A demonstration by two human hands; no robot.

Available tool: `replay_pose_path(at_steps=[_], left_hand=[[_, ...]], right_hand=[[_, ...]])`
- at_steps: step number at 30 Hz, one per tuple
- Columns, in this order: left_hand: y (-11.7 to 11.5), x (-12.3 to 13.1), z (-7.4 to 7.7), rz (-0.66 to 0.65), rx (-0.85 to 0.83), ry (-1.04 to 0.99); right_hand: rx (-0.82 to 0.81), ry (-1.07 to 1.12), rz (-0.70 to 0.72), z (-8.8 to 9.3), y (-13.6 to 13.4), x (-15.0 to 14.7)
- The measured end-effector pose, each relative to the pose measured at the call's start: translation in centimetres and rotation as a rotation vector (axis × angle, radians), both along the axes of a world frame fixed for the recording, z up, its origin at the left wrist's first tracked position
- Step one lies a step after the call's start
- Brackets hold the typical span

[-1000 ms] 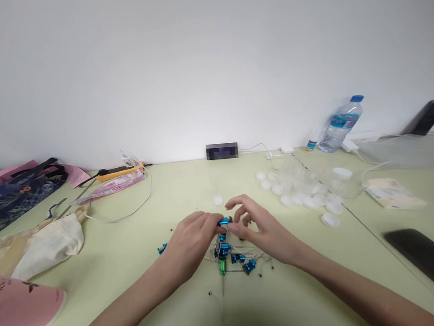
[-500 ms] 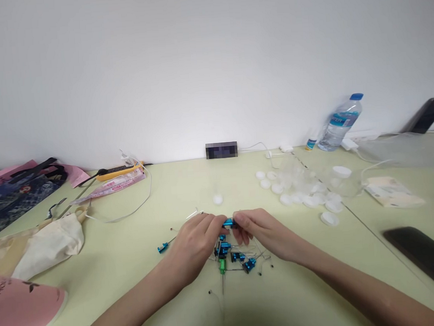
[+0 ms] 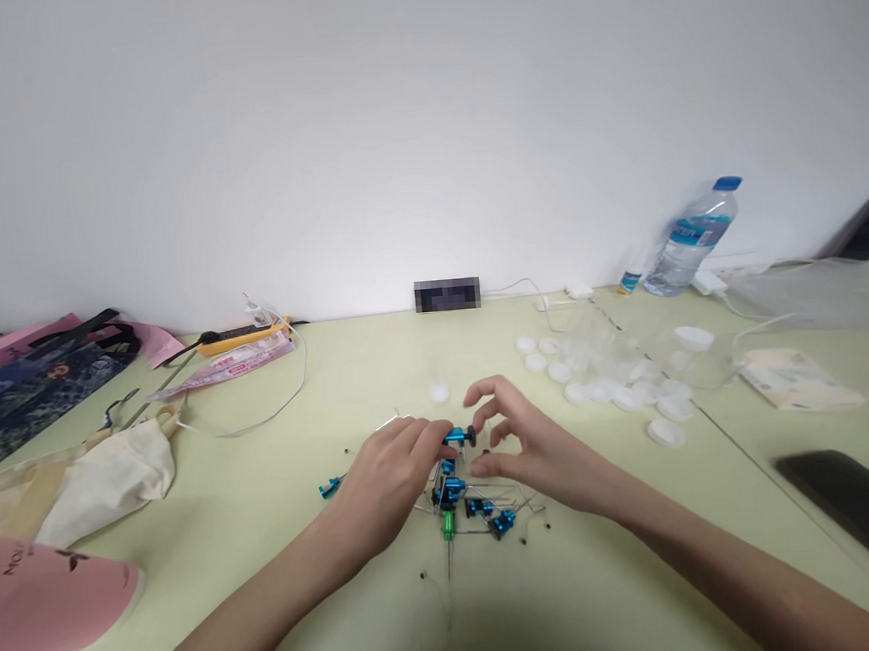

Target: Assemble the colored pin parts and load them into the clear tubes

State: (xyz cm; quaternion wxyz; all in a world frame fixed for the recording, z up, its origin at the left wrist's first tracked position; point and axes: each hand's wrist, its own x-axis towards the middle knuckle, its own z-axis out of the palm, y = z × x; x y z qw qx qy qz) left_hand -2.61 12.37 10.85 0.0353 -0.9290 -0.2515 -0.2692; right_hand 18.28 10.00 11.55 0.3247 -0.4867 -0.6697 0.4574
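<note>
My left hand (image 3: pixel 390 474) pinches a small blue metal part (image 3: pixel 456 435) with a dark cap on its right end, held just above the pale green table (image 3: pixel 286 538). My right hand (image 3: pixel 523 444) hovers beside that dark end with fingers spread, not gripping it. Below the hands lies a heap of several small blue parts (image 3: pixel 470 503), thin pins and one green part (image 3: pixel 446 525). A single blue part (image 3: pixel 330 488) lies apart at the left.
White round caps (image 3: pixel 605 382) and clear containers sit to the right, with a water bottle (image 3: pixel 691 240) behind. A black phone (image 3: pixel 863 517) lies at the right edge. Cloth bag (image 3: pixel 100 472), pink bag (image 3: pixel 42 597) and cables occupy the left.
My right hand, which gripped the blue part's right end half a second ago, has let go and spread its fingers. The left hand still holds the part, now slightly higher.
</note>
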Motion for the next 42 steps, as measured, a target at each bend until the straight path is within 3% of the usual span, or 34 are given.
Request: replay_pose_path(at_steps=[7,12,17,22,27,33,39,42], left_hand=[[-0.33,0.01,0.16,-0.001,0.020,-0.007],[-0.16,-0.14,0.20,0.015,-0.010,-0.004],[-0.15,-0.02,0.25,0.013,0.009,0.010],[-0.18,-0.17,0.23,0.059,-0.032,0.054],[-0.14,-0.29,0.21,0.036,-0.010,0.041],[-0.16,-0.13,0.35,0.043,-0.025,0.048],[-0.12,-0.06,0.12,0.023,-0.002,0.029],[-0.10,-0.09,0.23,0.049,-0.037,0.047]], right_hand=[[0.007,0.004,0.070,0.25,0.10,0.02],[-0.014,0.032,-0.024,0.40,0.32,0.09],[-0.036,0.027,0.089,0.15,0.42,0.12],[-0.038,0.042,-0.005,0.23,0.54,0.40],[-0.027,0.006,0.081,-0.08,0.62,0.21],[0.005,0.061,0.010,-0.12,0.64,0.15],[-0.082,0.076,0.182,-0.28,0.85,0.38],[-0.111,0.089,0.122,-0.05,0.95,0.86]])
